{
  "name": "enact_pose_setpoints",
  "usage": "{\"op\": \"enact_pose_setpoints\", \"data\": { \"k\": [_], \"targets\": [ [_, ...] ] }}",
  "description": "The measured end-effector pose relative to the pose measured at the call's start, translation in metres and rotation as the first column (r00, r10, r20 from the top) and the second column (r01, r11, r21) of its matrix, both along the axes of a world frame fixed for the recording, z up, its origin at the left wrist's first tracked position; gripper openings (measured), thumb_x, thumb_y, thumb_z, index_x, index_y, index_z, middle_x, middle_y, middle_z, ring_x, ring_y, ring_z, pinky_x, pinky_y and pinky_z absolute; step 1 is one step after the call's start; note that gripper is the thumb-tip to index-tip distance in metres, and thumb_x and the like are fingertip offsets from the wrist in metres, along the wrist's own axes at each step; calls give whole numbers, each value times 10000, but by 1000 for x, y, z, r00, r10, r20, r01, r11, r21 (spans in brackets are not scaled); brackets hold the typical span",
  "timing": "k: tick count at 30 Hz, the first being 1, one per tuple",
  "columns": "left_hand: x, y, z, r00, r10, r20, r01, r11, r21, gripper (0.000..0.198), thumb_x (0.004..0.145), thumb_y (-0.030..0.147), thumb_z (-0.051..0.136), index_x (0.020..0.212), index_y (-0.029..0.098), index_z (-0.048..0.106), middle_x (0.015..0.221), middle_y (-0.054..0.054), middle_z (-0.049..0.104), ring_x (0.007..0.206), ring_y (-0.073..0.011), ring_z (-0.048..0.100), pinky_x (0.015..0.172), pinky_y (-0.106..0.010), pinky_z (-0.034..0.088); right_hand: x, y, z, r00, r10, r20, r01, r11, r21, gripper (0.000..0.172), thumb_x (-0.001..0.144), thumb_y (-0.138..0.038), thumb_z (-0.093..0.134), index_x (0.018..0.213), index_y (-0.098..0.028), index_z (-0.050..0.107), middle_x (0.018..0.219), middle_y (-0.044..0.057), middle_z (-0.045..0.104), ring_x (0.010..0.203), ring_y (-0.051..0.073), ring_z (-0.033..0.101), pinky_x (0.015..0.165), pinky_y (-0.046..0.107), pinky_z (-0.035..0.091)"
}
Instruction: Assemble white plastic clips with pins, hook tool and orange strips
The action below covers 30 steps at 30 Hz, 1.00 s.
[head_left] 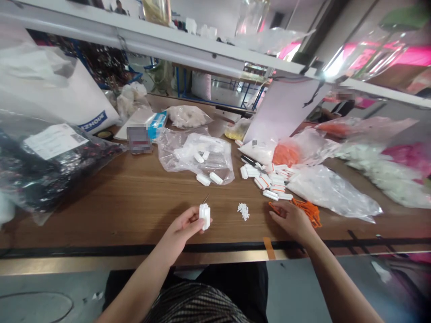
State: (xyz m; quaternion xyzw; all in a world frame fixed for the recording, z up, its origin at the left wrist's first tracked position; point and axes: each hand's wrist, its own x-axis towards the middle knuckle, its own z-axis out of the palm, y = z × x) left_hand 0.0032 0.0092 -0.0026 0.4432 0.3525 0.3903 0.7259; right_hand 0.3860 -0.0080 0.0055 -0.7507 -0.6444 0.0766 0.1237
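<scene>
Table edge (134,250) near; left hand (182,229) clamps white block (204,216), right hand (292,220) open on orange cord (311,211).

White bits (243,211) between left hand (182,231), right hand (292,220) — white plastic pieces (269,181) block way ahead.

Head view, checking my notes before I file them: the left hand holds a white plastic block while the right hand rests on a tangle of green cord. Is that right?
Not quite. The right hand rests on orange cord, not green, as the head view shows. The left hand does hold the white plastic block.
</scene>
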Motion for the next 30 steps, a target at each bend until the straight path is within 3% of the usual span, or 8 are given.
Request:
{"op": "enact_pose_setpoints", "data": {
  "k": [6, 10, 13, 16, 18, 21, 24, 30],
  "targets": [
    [6, -4, 1, 998, 15, 55, -11, 998, -58, 400, 864, 484, 767, 1147, 206, 714, 998, -80, 739, 893, -230, 608, 800, -341, 449, -1, 3, -2, 998, -70, -3, 70, 997, 19, 298, 862, -419, 564, 877, -202, 768, 870, 64, 763, 767, 225, 684, 695, 323, 471],
    [17, -13, -1, 988, -69, 136, 86, 989, -123, 448, 853, 476, 783, 1202, 209, 690, 1048, -107, 734, 927, -244, 628, 780, -344, 464, -11, 0, 2, 998, -52, -42, 56, 994, 98, 277, 859, -420, 597, 846, -203, 768, 938, 74, 756, 789, 223, 675, 723, 332, 485],
    [25, -18, -5, 981, -113, 157, 128, 988, -91, 399, 871, 463, 770, 1184, 225, 703, 1075, -107, 727, 954, -240, 625, 799, -348, 479, -47, -11, 12, 979, 20, -202, 29, 971, 236, 281, 866, -452, 655, 866, -204, 785, 804, 51, 717, 621, 168, 603, 612, 299, 476],
    [28, -19, -8, 987, -92, 133, 101, 993, -58, 363, 903, 442, 742, 1194, 230, 693, 1099, -104, 714, 970, -232, 621, 797, -341, 488, -102, -24, 23, 912, 171, -372, -16, 923, 384, 201, 910, -375, 661, 895, -222, 791, 719, 12, 674, 559, 133, 558, 536, 263, 460],
    [29, -19, -8, 991, -70, 114, 75, 996, -43, 376, 896, 442, 748, 1195, 226, 679, 1078, -99, 704, 963, -231, 624, 778, -334, 493, -137, -31, 28, 881, 284, -378, -80, 878, 472, 139, 920, -299, 658, 914, -237, 782, 761, 14, 688, 590, 132, 580, 559, 262, 487],
    [30, -19, -6, 995, -44, 95, 46, 999, -18, 399, 872, 447, 769, 1182, 222, 658, 1038, -82, 690, 943, -225, 630, 773, -328, 500, -172, -35, 31, 888, 323, -326, -77, 805, 589, 111, 911, -212, 661, 930, -230, 769, 806, 27, 705, 620, 136, 612, 592, 271, 526],
    [32, -20, -4, 996, -21, 88, 20, 1000, 15, 400, 876, 457, 760, 1173, 215, 644, 1050, -81, 683, 924, -212, 628, 783, -330, 508, -185, -36, 28, 889, 342, -306, -78, 770, 633, 105, 899, -183, 672, 929, -224, 763, 807, 37, 712, 638, 148, 636, 594, 281, 545],
    [34, -22, -3, 994, -6, 109, 4, 1000, 20, 392, 876, 452, 764, 1164, 221, 632, 1054, -64, 683, 952, -209, 630, 824, -336, 520, -189, -38, 20, 880, 344, -327, -88, 796, 599, 99, 901, -198, 679, 951, -236, 755, 818, 40, 710, 652, 157, 648, 597, 292, 564]
  ]
}}
